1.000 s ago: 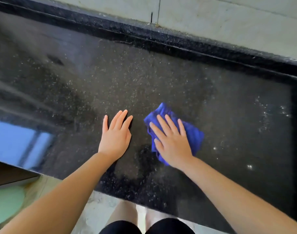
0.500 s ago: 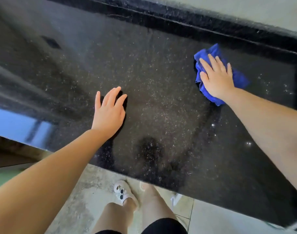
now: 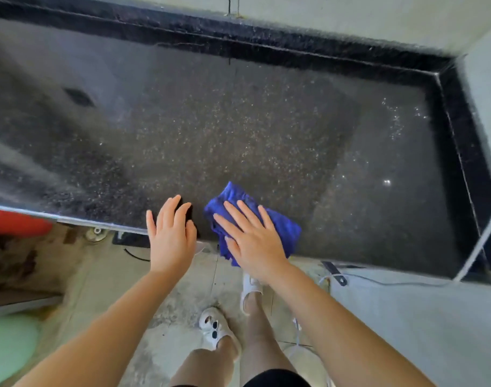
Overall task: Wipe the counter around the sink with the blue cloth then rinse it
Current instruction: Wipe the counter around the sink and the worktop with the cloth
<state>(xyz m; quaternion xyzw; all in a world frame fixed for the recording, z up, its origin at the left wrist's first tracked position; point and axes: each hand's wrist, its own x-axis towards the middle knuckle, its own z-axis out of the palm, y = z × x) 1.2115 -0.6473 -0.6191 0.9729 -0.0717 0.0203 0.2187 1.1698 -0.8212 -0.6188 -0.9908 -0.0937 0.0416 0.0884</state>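
Note:
A crumpled blue cloth (image 3: 280,224) lies at the front edge of the black speckled counter (image 3: 238,129), part of it hanging over the edge. My right hand (image 3: 252,241) presses flat on the cloth with fingers spread. My left hand (image 3: 170,236) rests flat on the counter's front edge just left of the cloth, fingers apart, holding nothing. No sink is in view.
A raised black rim (image 3: 266,43) runs along the counter's back and right side against a pale wall. Below the counter are a concrete floor, my feet in white sandals (image 3: 216,328), a cable (image 3: 378,280), a red object (image 3: 15,222) and a green object (image 3: 7,347).
My right hand has dragged the cloth from the far right of the counter back to the front edge. My left hand has slid nearer the front edge.

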